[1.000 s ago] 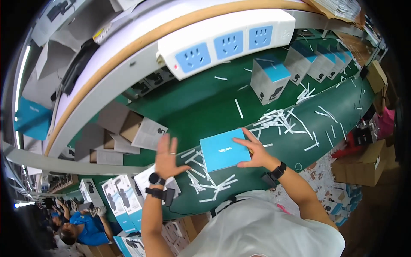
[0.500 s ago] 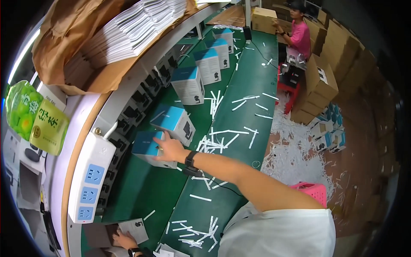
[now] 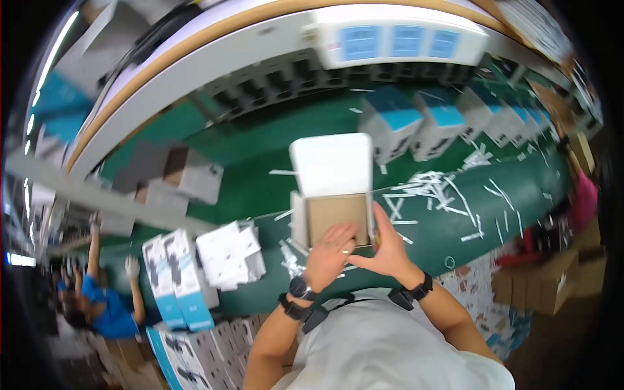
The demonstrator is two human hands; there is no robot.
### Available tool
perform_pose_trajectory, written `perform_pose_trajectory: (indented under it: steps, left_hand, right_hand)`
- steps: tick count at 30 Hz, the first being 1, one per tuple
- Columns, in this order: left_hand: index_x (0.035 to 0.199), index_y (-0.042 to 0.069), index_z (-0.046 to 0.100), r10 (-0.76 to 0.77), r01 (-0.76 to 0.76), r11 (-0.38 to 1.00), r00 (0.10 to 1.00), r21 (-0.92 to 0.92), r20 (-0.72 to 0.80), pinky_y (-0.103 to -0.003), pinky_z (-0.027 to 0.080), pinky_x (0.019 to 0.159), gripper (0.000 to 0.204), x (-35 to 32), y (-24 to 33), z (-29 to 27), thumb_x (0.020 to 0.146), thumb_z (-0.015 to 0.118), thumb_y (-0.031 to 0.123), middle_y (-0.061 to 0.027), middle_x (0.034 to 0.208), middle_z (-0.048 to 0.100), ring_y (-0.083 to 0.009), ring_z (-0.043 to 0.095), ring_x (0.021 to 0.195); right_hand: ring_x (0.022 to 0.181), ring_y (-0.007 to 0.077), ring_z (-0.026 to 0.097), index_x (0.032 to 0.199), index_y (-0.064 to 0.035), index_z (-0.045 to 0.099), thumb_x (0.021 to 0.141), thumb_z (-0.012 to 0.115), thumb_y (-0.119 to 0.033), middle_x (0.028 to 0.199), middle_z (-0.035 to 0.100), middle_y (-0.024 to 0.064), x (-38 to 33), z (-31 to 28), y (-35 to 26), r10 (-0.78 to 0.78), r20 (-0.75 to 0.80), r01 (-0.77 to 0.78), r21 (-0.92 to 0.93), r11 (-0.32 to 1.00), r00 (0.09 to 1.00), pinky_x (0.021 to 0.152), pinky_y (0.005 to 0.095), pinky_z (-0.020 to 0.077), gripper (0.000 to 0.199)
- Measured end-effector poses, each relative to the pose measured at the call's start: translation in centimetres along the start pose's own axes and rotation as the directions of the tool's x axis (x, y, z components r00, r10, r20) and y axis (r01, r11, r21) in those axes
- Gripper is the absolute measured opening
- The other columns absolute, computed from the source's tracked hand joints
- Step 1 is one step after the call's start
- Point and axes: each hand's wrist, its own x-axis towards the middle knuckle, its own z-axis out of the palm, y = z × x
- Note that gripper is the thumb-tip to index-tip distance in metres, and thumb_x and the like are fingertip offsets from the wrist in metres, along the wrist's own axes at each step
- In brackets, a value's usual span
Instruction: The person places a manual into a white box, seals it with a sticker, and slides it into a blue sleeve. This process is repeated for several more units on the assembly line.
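In front of me on the green bench stands an open box (image 3: 330,164), its white lid raised at the far side and its inside plain brown cardboard. My left hand (image 3: 333,252) lies over the near part of the box, fingers stretched out and reaching inside. Against the right wall, my right hand (image 3: 390,250) cups the box, with its fingers along the side and the thumb near the front corner. The head view is somewhat blurred, and my left hand hides part of the near edge.
Closed blue-topped boxes (image 3: 392,120) stand in a row at the back right. White paper strips (image 3: 432,188) litter the bench. Flattened white cartons (image 3: 229,253) lie left, with open boxes (image 3: 198,179) behind. A power strip (image 3: 403,40) hangs overhead. A blue-shirted person (image 3: 114,305) works at far left.
The view has swung left. My right hand has left the blue-topped box in the row, and my left hand has come away from the left-side boxes. Both are now at the open box.
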Motion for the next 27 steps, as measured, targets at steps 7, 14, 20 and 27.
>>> perform_pose_trajectory:
  steps: [7,14,20,27]
  left_hand:
    - [0.112,0.002,0.064,-0.123,0.124,0.992,0.979,-0.005,-0.162,-0.046,0.048,0.103,0.037,-5.9,1.0,-6.3,0.079,0.074,0.015,-0.0187,0.127,0.062,-0.0367,0.060,0.117]
    - [0.150,0.006,0.039,-0.844,0.747,0.324,0.505,0.580,-0.180,-0.057,0.041,0.106,0.084,-14.7,-12.3,-4.5,0.076,0.075,0.023,-0.0332,0.146,0.042,-0.0498,0.041,0.133]
    - [0.123,-0.003,0.057,-0.602,0.789,0.589,0.575,0.179,-0.554,-0.049,0.045,0.100,0.037,-17.9,-15.2,-5.5,0.088,0.062,0.010,-0.0272,0.125,0.060,-0.0411,0.055,0.118]
    - [0.144,-0.012,0.031,-0.098,0.127,0.989,0.166,-0.078,-0.981,-0.042,0.061,0.073,0.061,-2.3,2.5,-10.4,0.098,0.055,0.019,-0.0310,0.134,0.051,-0.0339,0.068,0.100]
  right_hand:
    - [0.122,0.0222,0.057,0.151,0.0032,0.031,0.086,0.069,-0.007,0.137,0.054,0.0188,-0.3,1.5,5.0,-0.114,-0.190,0.141,0.131,0.981,0.975,0.098,0.0349,0.0494,0.076]
    - [0.098,0.0123,0.060,0.148,0.0022,0.037,0.088,0.073,-0.013,0.128,0.058,0.0101,-0.4,2.7,6.9,-0.165,-0.272,0.235,0.250,0.940,0.948,0.082,0.0269,0.0506,0.071]
    - [0.064,0.0057,0.051,0.119,-0.0014,0.065,0.094,0.068,-0.014,0.095,0.073,0.0027,-3.2,0.5,11.3,-0.087,-0.185,0.102,0.072,0.992,0.979,0.058,0.0241,0.0419,0.028]
    - [0.065,0.0077,0.058,0.112,-0.0032,0.067,0.104,0.055,-0.020,0.093,0.074,0.0044,-5.6,1.2,12.8,0.048,-0.062,-0.046,0.034,0.998,0.997,0.061,0.0249,0.0489,0.022]
